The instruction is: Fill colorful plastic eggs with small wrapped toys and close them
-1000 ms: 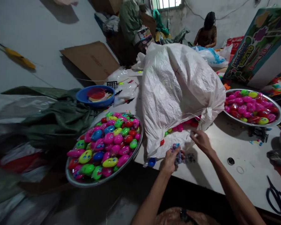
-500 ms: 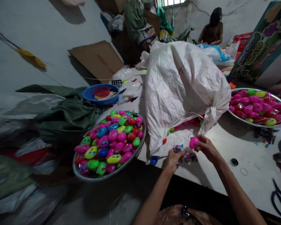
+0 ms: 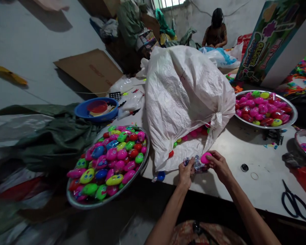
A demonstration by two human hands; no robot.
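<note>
Egg in right hand (wrapper in left hand), table edge near, room rightward

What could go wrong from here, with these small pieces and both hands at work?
The blue piece lies near the edge of the table; the left hand might knock it off. The pink piece pinched in the right hand looks smooth and could slip. The heaped basin at left might spill if bumped.
</note>
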